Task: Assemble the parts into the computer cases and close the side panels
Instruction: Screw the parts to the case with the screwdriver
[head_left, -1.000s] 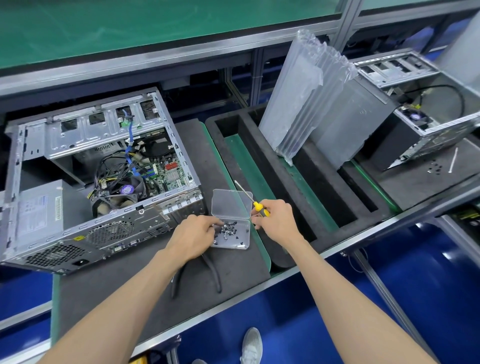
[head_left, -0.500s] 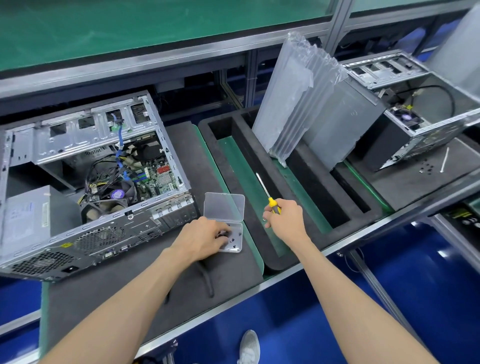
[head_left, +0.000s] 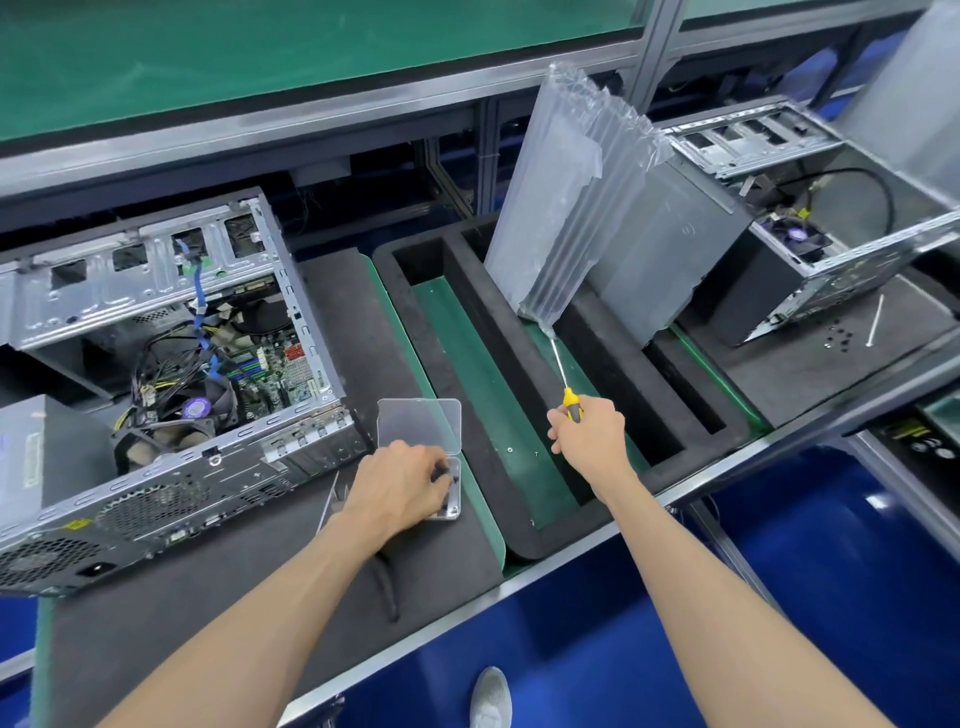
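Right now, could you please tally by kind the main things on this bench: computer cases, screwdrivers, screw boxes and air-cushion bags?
Open computer cases: 2
Screwdrivers: 1, held in the right hand
Clear screw boxes: 1, left hand reaching into it
Air-cushion bags: 1
Total: 5

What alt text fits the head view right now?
Left hand reaches into an open clear screw box beside an open computer case; right hand grips a yellow-handled screwdriver over a black foam tray.
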